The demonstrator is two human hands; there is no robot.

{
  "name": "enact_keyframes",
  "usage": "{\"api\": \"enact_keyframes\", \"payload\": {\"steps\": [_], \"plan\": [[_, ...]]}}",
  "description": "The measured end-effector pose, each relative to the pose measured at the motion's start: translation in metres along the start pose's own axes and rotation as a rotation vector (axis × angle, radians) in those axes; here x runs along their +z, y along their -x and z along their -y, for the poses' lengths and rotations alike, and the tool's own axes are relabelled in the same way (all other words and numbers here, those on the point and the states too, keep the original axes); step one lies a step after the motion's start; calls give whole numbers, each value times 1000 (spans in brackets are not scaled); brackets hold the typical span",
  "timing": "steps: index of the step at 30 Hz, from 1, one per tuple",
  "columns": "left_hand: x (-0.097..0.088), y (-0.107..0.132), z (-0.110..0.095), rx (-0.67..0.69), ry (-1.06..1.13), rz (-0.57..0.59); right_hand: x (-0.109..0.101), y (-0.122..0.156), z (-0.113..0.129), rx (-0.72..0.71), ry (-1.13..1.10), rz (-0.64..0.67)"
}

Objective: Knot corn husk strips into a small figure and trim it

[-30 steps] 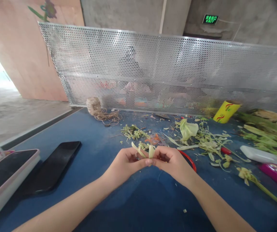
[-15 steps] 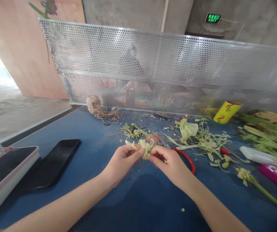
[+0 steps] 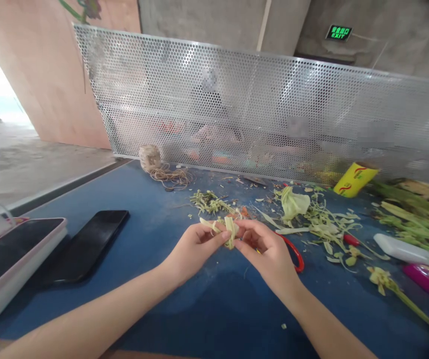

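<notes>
Pale green-yellow leaf strips, folded or woven into a small piece [image 3: 229,230], are held up over the blue table between my two hands. My left hand [image 3: 199,247] pinches the piece from the left, thumb across its front. From the other side my right hand [image 3: 264,249] is closed on its right edge with thumb and fingertips; the fingers partly hide it. Behind my right hand lies a pair of scissors, of which the red handle [image 3: 295,254] shows. Just beyond the hands is a small heap of green knotted plant bits [image 3: 210,202].
Leaf scraps [image 3: 322,219] and a crumpled pale leaf [image 3: 293,203] lie right of centre, near a yellow roll [image 3: 354,179]. Twine [image 3: 171,177] sits at the back left. A black phone [image 3: 90,244] and a pink-edged device [image 3: 20,259] are at left. A perforated metal screen [image 3: 177,94] stands behind.
The view has shifted slightly. The leaf piece is turned a little, with a flat strip now standing up at its top. My right hand's fingers have spread up around its right side.
</notes>
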State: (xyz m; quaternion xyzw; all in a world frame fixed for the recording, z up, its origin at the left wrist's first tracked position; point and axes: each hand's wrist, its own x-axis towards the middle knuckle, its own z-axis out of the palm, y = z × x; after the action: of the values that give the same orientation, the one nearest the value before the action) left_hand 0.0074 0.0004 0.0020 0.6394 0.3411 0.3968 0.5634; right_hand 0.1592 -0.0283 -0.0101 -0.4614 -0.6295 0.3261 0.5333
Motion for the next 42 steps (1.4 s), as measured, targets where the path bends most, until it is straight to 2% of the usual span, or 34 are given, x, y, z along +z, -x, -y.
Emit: {"api": "enact_keyframes", "payload": {"steps": [4,6,11,16,20,23,27,31,35,39,42], "plan": [[0,-1,2,37,41,-4,1,-1,-1,155,-150,7],[0,-1,3,54,60,2,1,-2,-3,139,-149,4],[1,1,2,63,67,-26,5,-1,-6,-89,-53,-119],[7,0,0,-70,128,-98,9,2,-7,-290,150,-280],[8,1,0,-138,212,-88,4,5,-7,-559,387,-187],[7,2,-1,-170,248,-75,-3,5,-10,-609,471,-24],[4,2,-2,-258,358,-18,-11,0,-11,-609,493,153],[0,2,-3,-321,473,48,-14,-5,-8,-476,415,108],[-4,2,-5,-338,439,115,-13,-6,-4,-289,307,85],[-4,-1,-2,-248,311,24,-13,-7,-4,-204,202,63],[-3,-2,0,-144,131,-40,-12,-7,-6,-181,180,77]]}}
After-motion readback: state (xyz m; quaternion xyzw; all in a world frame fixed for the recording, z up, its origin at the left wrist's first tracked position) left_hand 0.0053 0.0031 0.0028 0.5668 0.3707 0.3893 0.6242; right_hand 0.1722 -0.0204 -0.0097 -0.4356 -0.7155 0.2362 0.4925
